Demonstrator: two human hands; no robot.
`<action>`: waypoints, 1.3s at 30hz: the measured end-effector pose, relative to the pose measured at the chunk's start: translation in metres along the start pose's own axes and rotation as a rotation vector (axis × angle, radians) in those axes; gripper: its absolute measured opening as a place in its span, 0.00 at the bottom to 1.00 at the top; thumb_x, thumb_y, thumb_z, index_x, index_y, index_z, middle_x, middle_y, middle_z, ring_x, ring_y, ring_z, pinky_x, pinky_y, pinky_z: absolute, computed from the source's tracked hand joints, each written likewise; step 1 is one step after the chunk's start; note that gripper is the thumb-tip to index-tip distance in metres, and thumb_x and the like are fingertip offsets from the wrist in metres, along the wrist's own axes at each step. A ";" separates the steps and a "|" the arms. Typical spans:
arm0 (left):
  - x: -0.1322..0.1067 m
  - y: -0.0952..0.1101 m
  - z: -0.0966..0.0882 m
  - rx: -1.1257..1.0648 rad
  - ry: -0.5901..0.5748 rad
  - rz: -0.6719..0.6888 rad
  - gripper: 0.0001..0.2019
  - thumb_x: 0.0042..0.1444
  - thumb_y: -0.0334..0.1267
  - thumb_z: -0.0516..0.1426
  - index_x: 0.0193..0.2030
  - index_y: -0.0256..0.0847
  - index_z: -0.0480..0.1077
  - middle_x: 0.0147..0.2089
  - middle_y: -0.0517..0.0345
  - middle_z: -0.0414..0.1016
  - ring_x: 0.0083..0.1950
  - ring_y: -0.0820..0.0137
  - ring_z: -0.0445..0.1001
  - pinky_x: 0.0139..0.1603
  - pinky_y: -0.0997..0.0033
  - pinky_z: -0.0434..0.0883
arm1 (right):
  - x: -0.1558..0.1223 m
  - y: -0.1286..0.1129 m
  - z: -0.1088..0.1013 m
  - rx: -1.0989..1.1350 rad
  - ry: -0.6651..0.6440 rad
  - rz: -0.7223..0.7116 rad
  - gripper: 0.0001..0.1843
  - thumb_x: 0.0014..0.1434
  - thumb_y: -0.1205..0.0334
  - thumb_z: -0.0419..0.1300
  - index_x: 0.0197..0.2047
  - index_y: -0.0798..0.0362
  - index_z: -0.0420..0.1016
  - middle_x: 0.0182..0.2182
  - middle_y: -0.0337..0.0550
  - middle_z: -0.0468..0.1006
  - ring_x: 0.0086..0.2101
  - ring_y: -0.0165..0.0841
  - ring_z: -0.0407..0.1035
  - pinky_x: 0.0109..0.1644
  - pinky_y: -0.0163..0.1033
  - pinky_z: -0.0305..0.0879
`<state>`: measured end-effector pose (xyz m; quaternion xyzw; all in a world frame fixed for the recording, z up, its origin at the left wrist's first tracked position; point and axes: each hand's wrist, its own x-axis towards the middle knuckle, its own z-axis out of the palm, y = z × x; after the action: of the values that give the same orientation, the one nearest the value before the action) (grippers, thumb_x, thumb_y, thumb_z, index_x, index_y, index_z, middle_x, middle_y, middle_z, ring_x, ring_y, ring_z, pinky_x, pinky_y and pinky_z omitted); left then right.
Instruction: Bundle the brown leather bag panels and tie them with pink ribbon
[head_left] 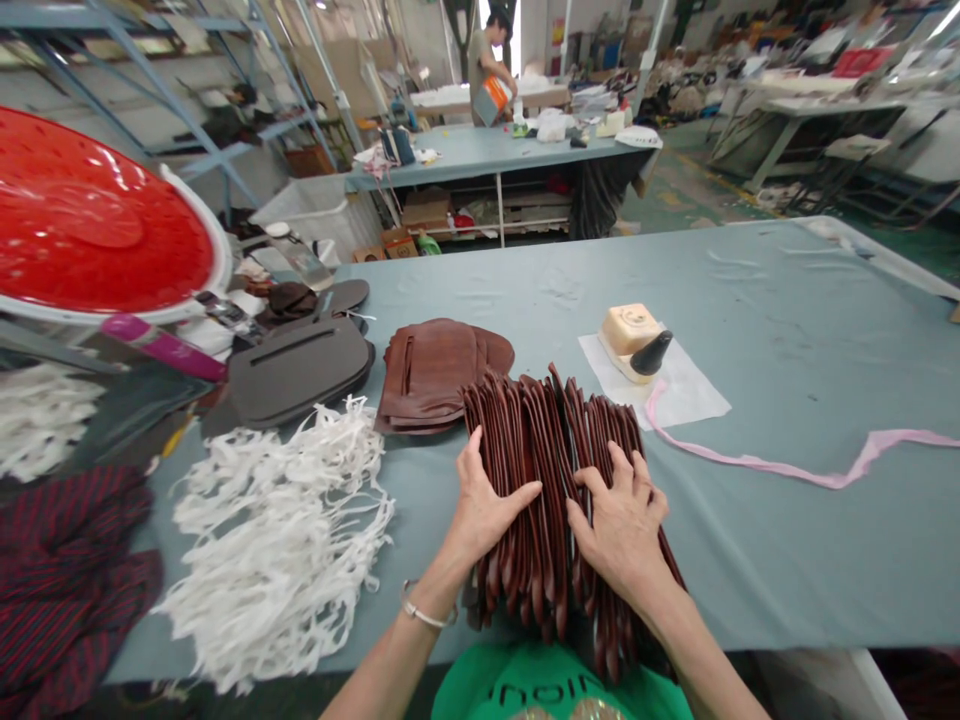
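Observation:
A thick row of dark brown leather pieces (pixel 525 500) stands on edge at the table's near side, with a narrow gap splitting it in two. My left hand (pixel 484 495) holds the left part, its fingers along the outer side and its thumb over the upper edges. On the right part, my right hand (pixel 622 510) grips with bent fingers spread across the edges. Just behind lies a flat pile of brown leather pieces (pixel 435 370). A cream block-shaped holder with a black cone-shaped tip (pixel 634 335) sits on a white sheet (pixel 697 395) beyond my right hand.
White strips (pixel 277 550) are heaped at left, beside grey panels (pixel 300 370) and dark striped cloth (pixel 67 570). A red stool-like round top (pixel 90 220) juts in at upper left. A pink ribbon (pixel 757 462) crosses the blue-grey table (pixel 787 560). A person (pixel 491 65) stands at another table behind.

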<state>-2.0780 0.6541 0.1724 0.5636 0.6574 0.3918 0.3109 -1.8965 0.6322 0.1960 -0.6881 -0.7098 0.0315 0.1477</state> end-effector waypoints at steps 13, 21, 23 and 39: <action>0.000 -0.003 0.001 -0.013 0.017 0.009 0.50 0.43 0.49 0.66 0.68 0.43 0.42 0.65 0.43 0.48 0.69 0.55 0.48 0.68 0.48 0.51 | 0.003 -0.006 0.002 -0.043 0.073 -0.014 0.14 0.59 0.51 0.56 0.45 0.46 0.73 0.63 0.54 0.53 0.62 0.58 0.43 0.54 0.64 0.50; 0.001 0.000 0.001 -0.004 0.008 0.005 0.50 0.43 0.49 0.66 0.68 0.41 0.41 0.66 0.42 0.48 0.69 0.55 0.49 0.68 0.48 0.52 | 0.004 -0.007 0.003 -0.047 0.043 0.008 0.14 0.57 0.52 0.59 0.45 0.46 0.72 0.63 0.54 0.54 0.63 0.57 0.42 0.54 0.64 0.49; 0.000 0.000 0.000 -0.012 0.006 0.007 0.50 0.44 0.49 0.65 0.68 0.42 0.41 0.66 0.43 0.48 0.69 0.55 0.49 0.68 0.48 0.51 | 0.004 -0.008 0.003 -0.045 0.046 0.012 0.13 0.58 0.52 0.58 0.45 0.46 0.72 0.63 0.54 0.54 0.63 0.56 0.42 0.55 0.64 0.48; 0.000 -0.003 0.000 -0.011 0.014 0.007 0.50 0.43 0.48 0.66 0.67 0.42 0.41 0.65 0.44 0.48 0.68 0.57 0.50 0.68 0.49 0.51 | 0.005 -0.010 0.000 -0.038 0.023 0.040 0.13 0.60 0.56 0.55 0.47 0.46 0.72 0.63 0.54 0.56 0.63 0.53 0.43 0.57 0.62 0.47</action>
<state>-2.0793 0.6538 0.1694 0.5616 0.6552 0.4004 0.3082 -1.9063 0.6366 0.1992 -0.7050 -0.6947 0.0130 0.1420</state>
